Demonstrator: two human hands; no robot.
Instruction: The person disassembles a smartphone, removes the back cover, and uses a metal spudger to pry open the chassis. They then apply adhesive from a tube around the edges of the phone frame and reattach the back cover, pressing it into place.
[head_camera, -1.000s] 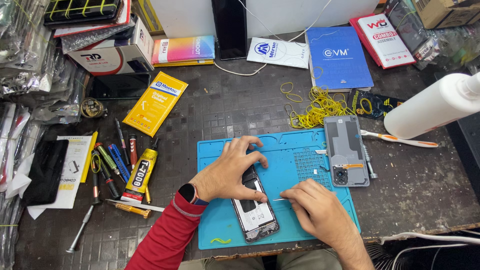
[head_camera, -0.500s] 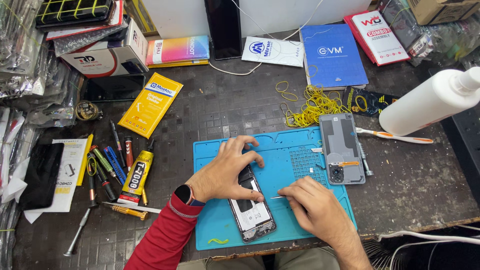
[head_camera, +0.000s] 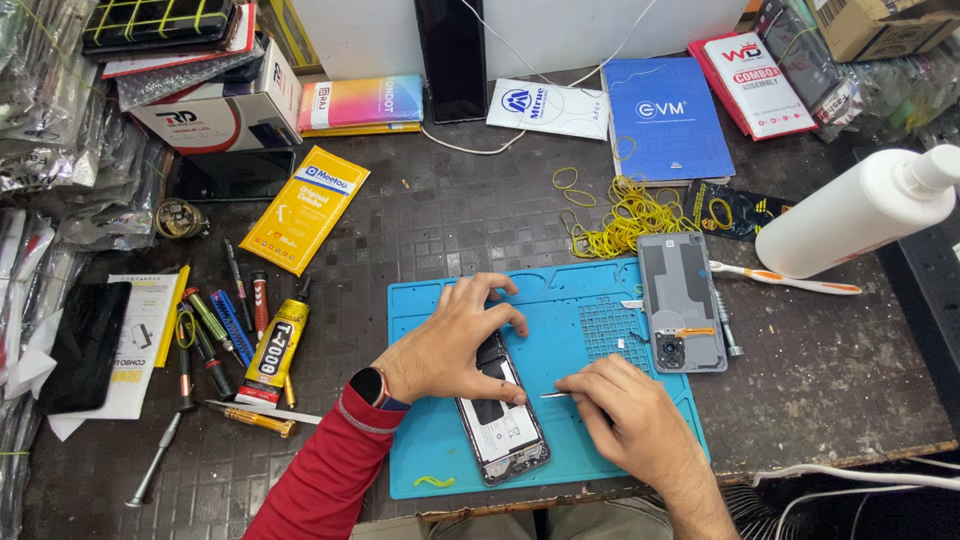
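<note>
Little has shifted since earlier: both hands keep their places. Left hand spread, pressing the opened phone onto the blue mat. Right hand pinching thin tweezers at its edge. Back cover already off, lying aside; internal work apparently remains.

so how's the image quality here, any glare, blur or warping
Head view: even overhead light and soft shadows, with a short one under the left hand; mild glare on the white bottle; the opened phone and blue mat are sharp; wide-lens bending shows toward the edges; the right hand is not blurred.
</note>
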